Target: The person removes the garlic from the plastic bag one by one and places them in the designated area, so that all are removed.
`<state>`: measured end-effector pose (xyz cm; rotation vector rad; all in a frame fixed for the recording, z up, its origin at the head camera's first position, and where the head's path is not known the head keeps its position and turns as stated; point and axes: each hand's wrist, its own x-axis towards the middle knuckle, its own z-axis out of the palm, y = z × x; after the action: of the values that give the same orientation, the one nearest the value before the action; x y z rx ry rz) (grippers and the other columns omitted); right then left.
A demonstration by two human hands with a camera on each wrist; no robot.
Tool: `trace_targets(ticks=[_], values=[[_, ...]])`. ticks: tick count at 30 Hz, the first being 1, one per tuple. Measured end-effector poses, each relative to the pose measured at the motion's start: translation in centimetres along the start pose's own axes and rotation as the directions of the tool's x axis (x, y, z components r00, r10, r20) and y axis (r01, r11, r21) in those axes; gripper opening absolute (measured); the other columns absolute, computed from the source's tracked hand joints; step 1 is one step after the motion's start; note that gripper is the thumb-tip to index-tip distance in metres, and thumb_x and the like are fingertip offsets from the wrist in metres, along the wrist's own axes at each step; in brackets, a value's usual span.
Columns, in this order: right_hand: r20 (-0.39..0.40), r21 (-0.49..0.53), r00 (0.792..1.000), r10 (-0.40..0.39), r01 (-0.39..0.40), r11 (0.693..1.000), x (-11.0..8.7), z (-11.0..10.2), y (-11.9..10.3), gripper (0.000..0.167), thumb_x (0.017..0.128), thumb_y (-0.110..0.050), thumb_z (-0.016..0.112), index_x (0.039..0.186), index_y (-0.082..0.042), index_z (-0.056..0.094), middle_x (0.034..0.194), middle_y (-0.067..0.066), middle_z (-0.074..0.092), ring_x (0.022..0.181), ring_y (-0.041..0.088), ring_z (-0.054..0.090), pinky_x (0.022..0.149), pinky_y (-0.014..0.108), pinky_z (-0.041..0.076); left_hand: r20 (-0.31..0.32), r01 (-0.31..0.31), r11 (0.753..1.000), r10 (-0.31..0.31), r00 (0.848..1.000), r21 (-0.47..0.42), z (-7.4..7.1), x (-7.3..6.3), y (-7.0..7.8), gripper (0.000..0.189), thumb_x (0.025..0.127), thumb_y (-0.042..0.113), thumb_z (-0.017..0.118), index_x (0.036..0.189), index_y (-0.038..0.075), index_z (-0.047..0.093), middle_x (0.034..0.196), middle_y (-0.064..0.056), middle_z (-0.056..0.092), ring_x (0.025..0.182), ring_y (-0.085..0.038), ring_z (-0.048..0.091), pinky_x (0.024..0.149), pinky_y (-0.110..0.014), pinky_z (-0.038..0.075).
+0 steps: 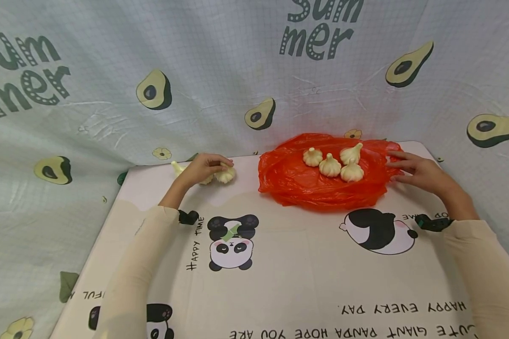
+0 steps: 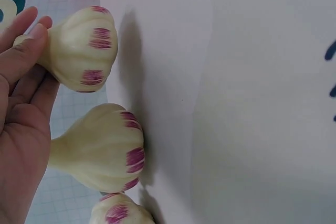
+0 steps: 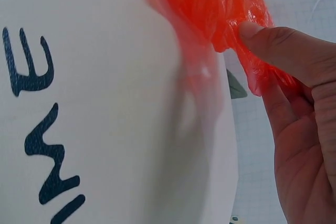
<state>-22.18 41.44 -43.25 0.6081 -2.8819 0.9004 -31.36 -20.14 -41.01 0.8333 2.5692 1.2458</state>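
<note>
**One garlic bulb (image 2: 86, 51) pinched, one red plastic bag (image 1: 288, 179) gripped!**

We pick it up at the counter (image 1: 297, 263), where the far edge runs close behind all the action and meets the patterned cloth (image 1: 220, 56). The left edge slants back toward us from the corner. There's broad room between the two sleeves (image 1: 140, 263), and a narrower gap between the pinched bulb and the bag.

On the left, we see that bulb right at the fingertips, purple streaks round its base, with two more garlic bulbs (image 2: 105, 150) lined up just beside it. Over on the right, four garlic bulbs (image 1: 330, 167) cluster on the crumpled red plastic, near the fingers but apart from them.

And now the hands! The left hand (image 1: 205, 167) has thumb and fingers closed about the bulb's neck; whether its base touches the counter, we can't quite tell from these angles. The right hand (image 1: 420, 172) pinches the bag's right margin, thumb on one side, fingers on the other.
</note>
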Motion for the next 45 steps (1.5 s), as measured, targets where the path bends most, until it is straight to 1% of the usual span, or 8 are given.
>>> trace_targets(ticks=[8,13,17,23,32,39,42,45], values=[[0.013,0.003,1.000,0.012,-0.012,1.000,0.2,-0.1,-0.1,0.040,0.085,0.004,0.077,0.124,0.008,0.067,0.149,0.030,0.044,0.129,0.054,0.042,0.085,-0.005,0.031,-0.002,-0.009,1.000,0.009,1.000,0.002,-0.2,0.1,-0.7,0.021,0.096,-0.005,0.065,0.115,-0.007,0.073,0.121,-0.023,0.070,0.115,-0.037,0.065,0.082,-0.011,0.048],[0.025,0.010,0.999,0.030,-0.030,0.999,0.3,-0.1,-0.3,0.041,0.086,0.003,0.077,0.125,0.008,0.067,0.150,0.030,0.042,0.131,0.054,0.040,0.085,-0.004,0.031,-0.020,-0.005,0.999,0.006,1.000,0.035,-0.2,0.2,-0.6,0.020,0.096,0.000,0.067,0.114,-0.002,0.075,0.120,-0.017,0.072,0.114,-0.031,0.066,0.086,-0.015,0.050],[0.037,0.020,0.998,0.041,-0.042,0.999,0.4,-0.1,-0.4,0.040,0.087,0.001,0.076,0.125,0.007,0.067,0.152,0.029,0.041,0.133,0.055,0.039,0.083,-0.005,0.031,-0.017,-0.010,0.997,0.011,1.000,0.071,-0.3,0.4,-0.4,0.018,0.096,0.004,0.068,0.112,0.002,0.077,0.116,-0.014,0.074,0.105,-0.025,0.066,0.084,-0.016,0.050],[0.037,0.020,0.998,0.049,-0.050,0.999,0.4,-0.1,-0.6,0.039,0.087,0.001,0.076,0.125,0.008,0.067,0.151,0.029,0.041,0.132,0.054,0.040,0.083,-0.005,0.032,-0.027,-0.001,0.994,0.004,1.000,0.114,-0.3,0.6,-0.6,0.017,0.097,0.005,0.068,0.111,0.001,0.077,0.112,-0.015,0.074,0.099,-0.023,0.065,0.081,-0.017,0.049],[0.045,0.018,0.998,0.053,-0.054,0.998,0.3,-0.1,-0.8,0.038,0.088,-0.001,0.076,0.124,0.008,0.067,0.151,0.030,0.041,0.131,0.055,0.041,0.081,-0.005,0.032,-0.064,0.024,0.998,-0.020,0.998,0.066,-0.5,0.5,-1.0,0.019,0.097,0.006,0.067,0.113,0.000,0.075,0.115,-0.017,0.073,0.103,-0.027,0.066,0.082,-0.017,0.049],[0.059,-0.033,0.994,0.087,-0.086,0.996,0.4,-0.1,-1.0,0.038,0.089,-0.002,0.076,0.125,0.006,0.068,0.152,0.027,0.042,0.132,0.053,0.042,0.082,-0.002,0.033,-0.067,0.060,0.995,-0.055,0.996,0.076,-0.8,0.2,-0.9,0.020,0.098,0.007,0.067,0.114,0.000,0.075,0.115,-0.016,0.073,0.101,-0.024,0.064,0.081,-0.017,0.048],[0.066,-0.043,0.994,0.091,-0.088,0.995,0.4,-0.1,-1.0,0.039,0.089,-0.004,0.076,0.126,0.006,0.067,0.153,0.027,0.041,0.133,0.053,0.041,0.088,0.008,0.043,-0.067,0.064,0.995,-0.059,0.996,0.073,-0.8,0.2,-0.9,0.020,0.098,0.006,0.067,0.114,0.000,0.075,0.115,-0.016,0.073,0.100,-0.025,0.064,0.080,-0.016,0.048],[0.076,-0.056,0.992,0.099,-0.094,0.994,0.5,-0.1,-1.1,0.039,0.090,-0.006,0.075,0.127,0.006,0.067,0.154,0.028,0.040,0.134,0.054,0.039,0.095,0.036,0.051,-0.062,0.060,0.996,-0.056,0.996,0.069,-0.9,0.2,-1.0,0.020,0.098,0.006,0.067,0.115,0.000,0.075,0.116,-0.017,0.073,0.102,-0.026,0.065,0.080,-0.016,0.048]])
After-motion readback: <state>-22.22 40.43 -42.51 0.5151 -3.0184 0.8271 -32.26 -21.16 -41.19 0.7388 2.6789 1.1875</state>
